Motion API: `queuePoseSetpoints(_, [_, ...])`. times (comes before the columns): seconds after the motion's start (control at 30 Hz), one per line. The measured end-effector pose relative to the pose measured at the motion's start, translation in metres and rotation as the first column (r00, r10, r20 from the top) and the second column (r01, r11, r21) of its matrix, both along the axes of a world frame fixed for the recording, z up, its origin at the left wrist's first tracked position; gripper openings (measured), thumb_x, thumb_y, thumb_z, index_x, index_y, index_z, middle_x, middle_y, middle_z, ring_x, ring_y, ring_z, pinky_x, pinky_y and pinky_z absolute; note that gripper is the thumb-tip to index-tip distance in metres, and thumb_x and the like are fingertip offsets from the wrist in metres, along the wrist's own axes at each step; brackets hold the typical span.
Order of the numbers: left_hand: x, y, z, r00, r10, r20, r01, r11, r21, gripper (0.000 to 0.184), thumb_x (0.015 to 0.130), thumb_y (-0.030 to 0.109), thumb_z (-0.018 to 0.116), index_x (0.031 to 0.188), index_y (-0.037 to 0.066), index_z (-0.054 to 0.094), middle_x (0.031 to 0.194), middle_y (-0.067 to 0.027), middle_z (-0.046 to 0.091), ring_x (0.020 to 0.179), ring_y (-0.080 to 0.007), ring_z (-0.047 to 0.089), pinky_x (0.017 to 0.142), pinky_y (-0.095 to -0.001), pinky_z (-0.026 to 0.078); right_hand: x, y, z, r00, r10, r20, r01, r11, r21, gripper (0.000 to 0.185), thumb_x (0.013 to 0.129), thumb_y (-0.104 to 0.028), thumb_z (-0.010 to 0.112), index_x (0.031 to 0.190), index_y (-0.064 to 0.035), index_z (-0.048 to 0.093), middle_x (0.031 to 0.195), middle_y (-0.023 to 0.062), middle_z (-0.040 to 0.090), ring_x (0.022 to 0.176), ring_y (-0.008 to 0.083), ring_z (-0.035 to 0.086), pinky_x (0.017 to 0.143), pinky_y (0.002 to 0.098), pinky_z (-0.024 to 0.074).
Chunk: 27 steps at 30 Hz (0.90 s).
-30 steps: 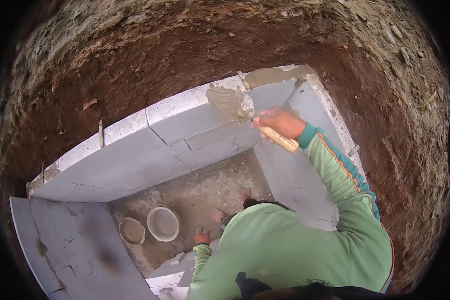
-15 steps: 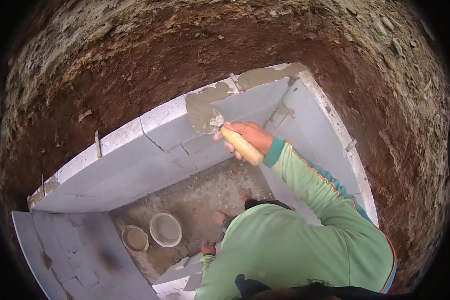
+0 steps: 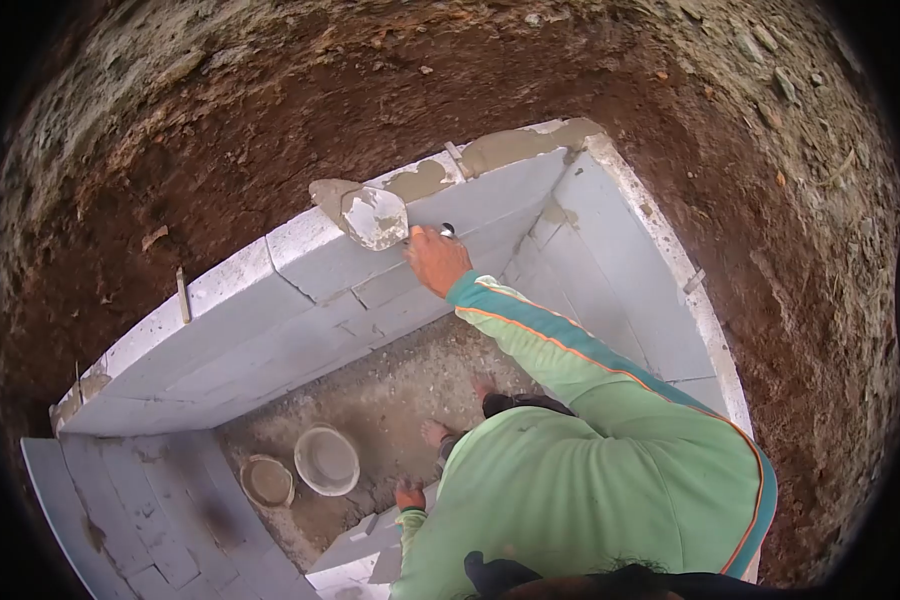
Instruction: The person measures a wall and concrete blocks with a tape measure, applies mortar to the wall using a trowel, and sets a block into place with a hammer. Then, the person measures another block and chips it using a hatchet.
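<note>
My right hand is closed around the handle of a trowel, back of the hand uppermost. The trowel's blade lies tilted over the top of the grey block wall, smeared with wet mortar. A lump of mortar sits on the wall top at the blade's left edge. More mortar is spread along the top to the right. Low down, my left hand is beside the light blocks near my body; its fingers are too small to make out.
Two round buckets, a larger pale one and a smaller brown one, stand on the dirt floor near my bare feet. Block walls surround me, with thin upright sticks against them. A reddish soil bank rises behind.
My right hand has moved left and rolled over, turning the trowel. Mortar that lay on the blade is now on the wall top. My left hand has hardly moved.
</note>
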<state>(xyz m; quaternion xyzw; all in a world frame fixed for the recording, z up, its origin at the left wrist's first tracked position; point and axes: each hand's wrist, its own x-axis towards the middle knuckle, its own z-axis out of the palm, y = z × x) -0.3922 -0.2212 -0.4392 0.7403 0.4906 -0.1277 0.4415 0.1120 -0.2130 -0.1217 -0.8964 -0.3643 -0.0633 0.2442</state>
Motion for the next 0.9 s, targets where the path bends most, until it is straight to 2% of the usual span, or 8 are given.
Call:
queuePoseSetpoints(0.17, [-0.026,-0.007,-0.038,1.000,-0.011,0.009,0.011,0.998,-0.060,0.059,0.083,0.033,0.075,0.124,-0.008,0.064,0.121,-0.0285,0.067,0.116,-0.0428,0.064,0.101,-0.0465,0.049,-0.026,-0.031,-0.025,0.998,0.045,-0.038,-0.051,0.982,-0.184,0.032,0.097,-0.029,0.061,0.111,-0.0022,0.052,0.104,0.0208,0.065,0.093,0.0422,0.067,0.081,0.0534,0.0535])
queuePoseSetpoints(0.23, [-0.016,-0.003,-0.035,0.999,-0.018,0.028,0.019,0.999,-0.033,0.059,0.084,0.035,0.075,0.123,-0.008,0.065,0.122,-0.0291,0.066,0.118,-0.0428,0.062,0.102,-0.0463,0.048,-0.041,-0.065,-0.037,0.977,0.037,-0.208,-0.087,0.967,-0.239,0.035,0.096,-0.031,0.062,0.113,-0.0017,0.051,0.108,0.0229,0.066,0.096,0.0425,0.067,0.083,0.0536,0.0530])
queuePoseSetpoints(0.3, [-0.013,-0.003,-0.026,0.997,-0.066,0.027,0.065,0.998,0.010,0.059,0.084,0.037,0.073,0.122,-0.008,0.065,0.125,-0.0301,0.065,0.120,-0.0430,0.061,0.103,-0.0464,0.047,-0.062,-0.105,-0.025,0.937,0.101,-0.335,-0.166,0.971,-0.173,0.034,0.097,-0.030,0.060,0.118,-0.0045,0.051,0.098,0.0242,0.067,0.098,0.0445,0.067,0.083,0.0519,0.0525])
queuePoseSetpoints(0.4, [-0.012,0.001,-0.040,0.975,-0.220,0.014,0.217,0.969,0.118,0.062,0.085,0.039,0.072,0.124,-0.008,0.065,0.130,-0.0305,0.062,0.125,-0.0433,0.058,0.105,-0.0459,0.045,-0.084,-0.139,-0.023,0.805,-0.005,-0.593,-0.029,0.998,-0.049,0.041,0.095,-0.030,0.064,0.123,-0.0035,0.049,0.095,0.0260,0.068,0.097,0.0475,0.065,0.081,0.0525,0.0512])
queuePoseSetpoints(0.47, [-0.004,-0.002,-0.024,0.995,-0.100,-0.011,0.101,0.994,0.036,0.063,0.085,0.040,0.071,0.126,-0.008,0.064,0.131,-0.0301,0.062,0.125,-0.0432,0.058,0.106,-0.0455,0.045,-0.098,-0.146,0.015,0.772,-0.014,-0.636,0.032,0.999,0.017,0.043,0.095,-0.030,0.066,0.124,-0.0032,0.049,0.093,0.0261,0.068,0.095,0.0488,0.065,0.079,0.0534,0.0508])
queuePoseSetpoints(0.67, [0.003,0.004,-0.011,1.000,-0.027,0.011,0.027,1.000,0.003,0.064,0.084,0.039,0.072,0.128,-0.008,0.064,0.129,-0.0291,0.064,0.125,-0.0414,0.059,0.107,-0.0444,0.045,-0.066,-0.141,0.091,0.972,0.025,-0.233,-0.005,0.996,0.085,0.034,0.097,-0.024,0.064,0.116,0.0007,0.050,0.094,0.0294,0.067,0.091,0.0498,0.065,0.078,0.0550,0.0505])
queuePoseSetpoints(0.8, [0.010,0.004,-0.010,0.998,-0.056,0.000,0.056,0.998,0.020,0.063,0.083,0.040,0.072,0.126,-0.006,0.065,0.128,-0.0283,0.065,0.123,-0.0417,0.059,0.106,-0.0444,0.045,-0.045,-0.112,0.123,0.960,-0.082,-0.268,0.054,0.992,-0.111,0.032,0.097,-0.023,0.063,0.111,0.0042,0.052,0.101,0.0299,0.067,0.093,0.0481,0.066,0.079,0.0548,0.0519])
queuePoseSetpoints(0.9, [0.000,0.009,-0.053,0.951,-0.302,-0.065,0.308,0.946,0.106,0.063,0.084,0.042,0.070,0.127,-0.003,0.066,0.127,-0.0269,0.065,0.121,-0.0423,0.060,0.104,-0.0449,0.047,-0.049,-0.074,0.126,0.965,-0.027,-0.263,-0.033,0.975,-0.221,0.033,0.097,-0.025,0.061,0.110,0.0046,0.053,0.105,0.0292,0.067,0.093,0.0465,0.067,0.080,0.0547,0.0532])
